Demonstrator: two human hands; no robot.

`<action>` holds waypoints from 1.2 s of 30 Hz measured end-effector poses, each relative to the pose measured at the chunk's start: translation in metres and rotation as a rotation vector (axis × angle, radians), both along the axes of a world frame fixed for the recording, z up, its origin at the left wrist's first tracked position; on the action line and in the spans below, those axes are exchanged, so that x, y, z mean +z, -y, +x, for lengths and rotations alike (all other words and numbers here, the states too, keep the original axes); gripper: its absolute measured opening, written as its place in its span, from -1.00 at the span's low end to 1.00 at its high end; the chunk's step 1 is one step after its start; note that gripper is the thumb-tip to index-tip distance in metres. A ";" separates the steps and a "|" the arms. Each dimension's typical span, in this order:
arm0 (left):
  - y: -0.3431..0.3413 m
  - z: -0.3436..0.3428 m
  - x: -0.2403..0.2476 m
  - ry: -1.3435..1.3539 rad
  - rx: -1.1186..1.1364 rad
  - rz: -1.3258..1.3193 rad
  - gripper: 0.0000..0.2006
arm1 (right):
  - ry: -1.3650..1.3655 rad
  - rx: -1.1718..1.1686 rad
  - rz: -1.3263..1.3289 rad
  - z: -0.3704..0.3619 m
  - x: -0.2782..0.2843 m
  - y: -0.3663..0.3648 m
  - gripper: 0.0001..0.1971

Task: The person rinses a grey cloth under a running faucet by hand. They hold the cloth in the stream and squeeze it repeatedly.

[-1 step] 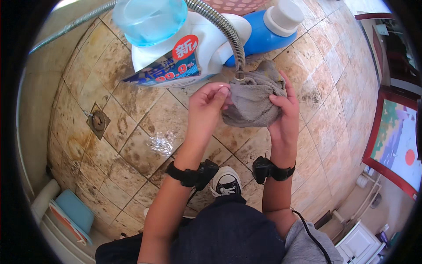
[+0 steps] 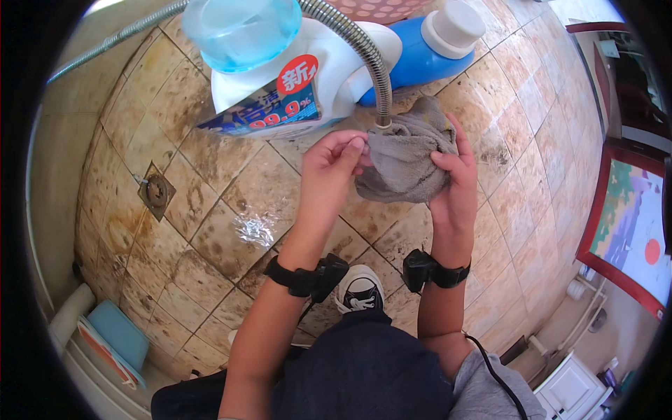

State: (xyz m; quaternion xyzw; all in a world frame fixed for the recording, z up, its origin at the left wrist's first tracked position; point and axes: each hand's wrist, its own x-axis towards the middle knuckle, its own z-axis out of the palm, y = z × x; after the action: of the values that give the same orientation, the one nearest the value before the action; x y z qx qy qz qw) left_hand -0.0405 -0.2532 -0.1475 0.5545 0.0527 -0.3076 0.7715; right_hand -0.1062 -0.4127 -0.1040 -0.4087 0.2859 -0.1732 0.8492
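Note:
A damp grey-brown cloth (image 2: 409,157) is bunched between my two hands, above the tiled floor. Thumb and fingers of my left hand (image 2: 337,155) pinch its left edge. My right hand (image 2: 455,175) grips it from the right, thumb in front and fingers behind. A flexible metal shower hose (image 2: 371,57) arches down from above and meets the top of the cloth at a pale collar (image 2: 383,126). What lies beyond that collar is hidden by the cloth.
Just beyond my hands stand a white detergent jug (image 2: 255,87) with a translucent blue cap and a blue bottle (image 2: 413,56) with a white cap. A floor drain (image 2: 155,192) lies to the left. Far right is a red-framed mirror (image 2: 623,231); lower left, a blue plastic item (image 2: 119,336).

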 end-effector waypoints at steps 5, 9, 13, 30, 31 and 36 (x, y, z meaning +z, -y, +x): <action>0.003 -0.002 0.002 -0.022 0.012 -0.018 -0.83 | 0.017 0.014 -0.004 -0.004 -0.002 0.003 -0.32; 0.003 -0.006 0.003 0.015 0.022 -0.018 -0.82 | 0.026 0.028 0.002 -0.004 -0.002 0.001 -0.31; 0.003 -0.006 0.001 0.050 -0.016 0.017 -0.82 | 0.019 0.045 -0.005 -0.005 0.002 0.001 -0.32; 0.000 -0.008 -0.007 -0.311 0.021 -0.265 -0.63 | 0.110 -0.170 0.194 -0.001 -0.018 0.007 -0.46; 0.001 -0.007 -0.007 -0.313 0.020 -0.266 -0.63 | 0.108 -0.171 0.193 -0.002 -0.018 0.008 -0.46; -0.001 -0.003 -0.003 -0.235 -0.010 -0.354 -0.43 | 0.155 -0.180 0.190 -0.002 -0.020 0.012 -0.48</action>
State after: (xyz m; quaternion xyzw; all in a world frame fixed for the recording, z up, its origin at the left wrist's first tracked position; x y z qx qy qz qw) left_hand -0.0432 -0.2525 -0.1502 0.3707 0.0850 -0.3784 0.8439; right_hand -0.1087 -0.4244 -0.1235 -0.2845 0.2703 -0.2516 0.8847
